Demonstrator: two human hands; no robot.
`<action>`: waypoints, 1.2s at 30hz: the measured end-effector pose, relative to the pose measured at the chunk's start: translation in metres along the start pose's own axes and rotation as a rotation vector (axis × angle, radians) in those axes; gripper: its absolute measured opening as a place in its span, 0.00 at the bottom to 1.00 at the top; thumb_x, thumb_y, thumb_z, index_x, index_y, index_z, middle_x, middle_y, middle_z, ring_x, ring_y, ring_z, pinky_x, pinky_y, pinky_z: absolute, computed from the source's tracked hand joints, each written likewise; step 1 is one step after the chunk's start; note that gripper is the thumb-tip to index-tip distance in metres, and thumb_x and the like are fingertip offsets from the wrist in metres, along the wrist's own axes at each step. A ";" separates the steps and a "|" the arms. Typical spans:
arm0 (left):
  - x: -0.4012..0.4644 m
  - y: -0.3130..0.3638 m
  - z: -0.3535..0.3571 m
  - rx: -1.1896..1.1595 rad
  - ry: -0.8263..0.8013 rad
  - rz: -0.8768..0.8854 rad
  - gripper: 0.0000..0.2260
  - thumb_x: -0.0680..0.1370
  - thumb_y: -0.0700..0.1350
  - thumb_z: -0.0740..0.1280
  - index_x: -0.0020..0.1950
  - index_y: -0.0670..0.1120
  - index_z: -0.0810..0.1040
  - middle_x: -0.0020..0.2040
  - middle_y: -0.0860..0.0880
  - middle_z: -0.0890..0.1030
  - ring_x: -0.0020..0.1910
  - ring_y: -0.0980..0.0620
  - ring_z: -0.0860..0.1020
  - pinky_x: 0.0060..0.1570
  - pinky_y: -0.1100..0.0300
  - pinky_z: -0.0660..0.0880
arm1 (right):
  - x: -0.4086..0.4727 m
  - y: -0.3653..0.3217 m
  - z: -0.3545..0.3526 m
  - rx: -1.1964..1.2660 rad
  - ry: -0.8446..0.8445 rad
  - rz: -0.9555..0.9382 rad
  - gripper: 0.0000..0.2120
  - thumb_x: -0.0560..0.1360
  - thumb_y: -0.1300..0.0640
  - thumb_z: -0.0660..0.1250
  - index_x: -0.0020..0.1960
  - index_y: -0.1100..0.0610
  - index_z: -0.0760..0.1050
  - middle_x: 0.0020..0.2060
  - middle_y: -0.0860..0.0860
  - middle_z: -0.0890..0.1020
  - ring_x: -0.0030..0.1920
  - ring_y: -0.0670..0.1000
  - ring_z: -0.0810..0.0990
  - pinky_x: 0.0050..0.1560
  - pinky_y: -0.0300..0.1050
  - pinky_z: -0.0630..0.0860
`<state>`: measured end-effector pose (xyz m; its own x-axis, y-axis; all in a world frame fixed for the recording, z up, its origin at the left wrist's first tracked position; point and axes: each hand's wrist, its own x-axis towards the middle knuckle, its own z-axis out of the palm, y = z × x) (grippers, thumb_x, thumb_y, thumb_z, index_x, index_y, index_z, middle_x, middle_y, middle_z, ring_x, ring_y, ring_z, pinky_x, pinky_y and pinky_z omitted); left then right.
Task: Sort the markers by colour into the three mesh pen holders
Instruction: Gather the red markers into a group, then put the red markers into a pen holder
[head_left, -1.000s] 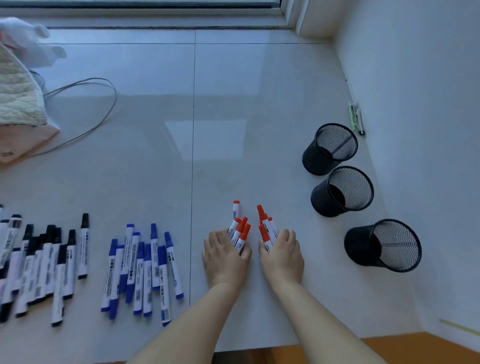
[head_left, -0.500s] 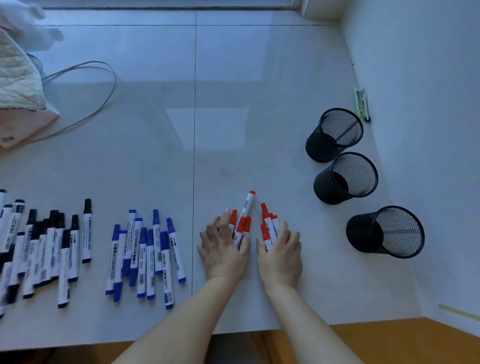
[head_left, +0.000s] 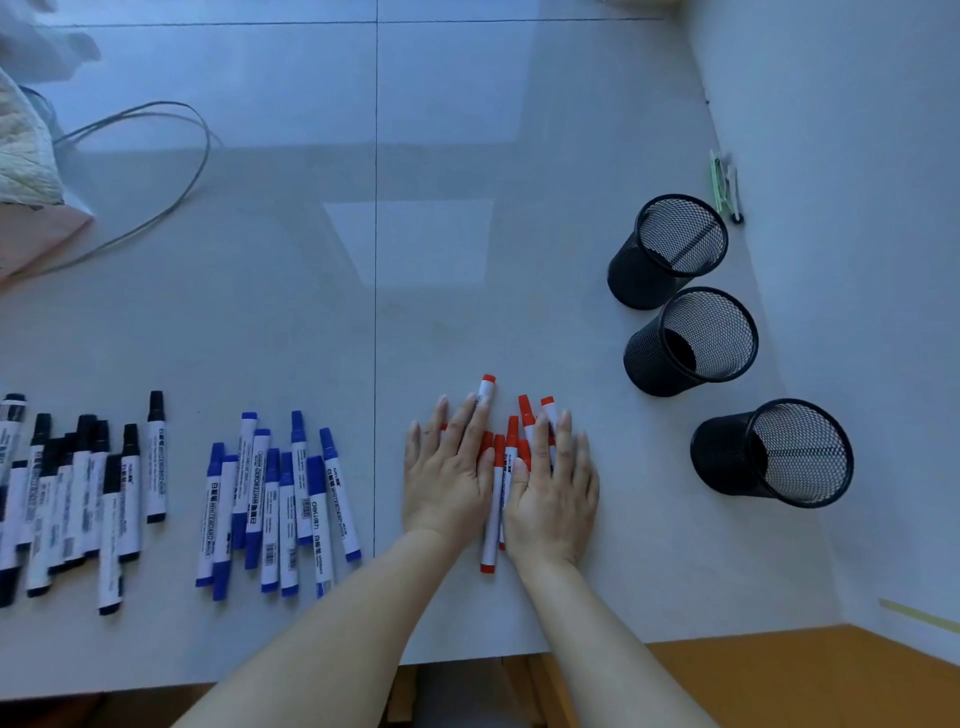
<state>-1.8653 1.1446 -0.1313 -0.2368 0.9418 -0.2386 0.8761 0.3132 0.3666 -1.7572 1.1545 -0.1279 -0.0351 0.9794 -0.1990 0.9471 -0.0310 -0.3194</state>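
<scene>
Several red markers (head_left: 492, 499) lie bunched on the pale floor, mostly hidden beneath my hands. My left hand (head_left: 448, 470) lies flat with straight fingers over the bunch's left side. My right hand (head_left: 555, 483) rests flat over its right side. To the left lie several blue markers (head_left: 275, 499), and further left several black markers (head_left: 78, 493). Three black mesh pen holders stand at the right: a far one (head_left: 667, 252), a middle one (head_left: 691, 343) and a near one (head_left: 774, 454). All three look empty.
A white wall (head_left: 857, 208) runs along the right, with a small green and white item (head_left: 726, 182) at its foot. A grey cable loop (head_left: 156, 171) and a quilted cloth (head_left: 21, 156) lie at the far left. An orange wooden edge (head_left: 779, 675) shows at the bottom.
My hands have flattened and spread over the red markers, pressing them together; one marker now sticks out between my wrists. The view has tipped downward.
</scene>
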 end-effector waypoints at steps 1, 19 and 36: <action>-0.004 0.001 0.002 -0.013 0.006 -0.003 0.24 0.81 0.52 0.47 0.71 0.61 0.36 0.71 0.65 0.39 0.72 0.61 0.35 0.67 0.61 0.27 | -0.002 0.002 0.000 -0.003 -0.011 -0.007 0.27 0.80 0.48 0.53 0.74 0.48 0.43 0.76 0.48 0.49 0.76 0.54 0.50 0.73 0.51 0.51; 0.047 0.065 -0.052 -0.323 0.059 0.049 0.24 0.78 0.48 0.60 0.72 0.48 0.59 0.72 0.50 0.60 0.71 0.51 0.59 0.70 0.56 0.58 | 0.027 0.019 -0.061 0.753 0.274 0.454 0.31 0.75 0.56 0.65 0.73 0.60 0.56 0.70 0.57 0.64 0.72 0.54 0.62 0.68 0.47 0.63; 0.223 0.128 -0.002 -0.611 -0.101 0.374 0.47 0.65 0.49 0.77 0.74 0.51 0.49 0.71 0.50 0.67 0.69 0.53 0.67 0.62 0.62 0.63 | 0.136 0.074 -0.043 0.853 0.530 0.418 0.44 0.56 0.49 0.80 0.66 0.56 0.64 0.61 0.51 0.75 0.61 0.49 0.74 0.59 0.36 0.66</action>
<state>-1.8068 1.3954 -0.1356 0.0984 0.9927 -0.0697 0.4927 0.0123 0.8701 -1.6785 1.2939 -0.1391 0.5740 0.8148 -0.0815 0.3121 -0.3097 -0.8981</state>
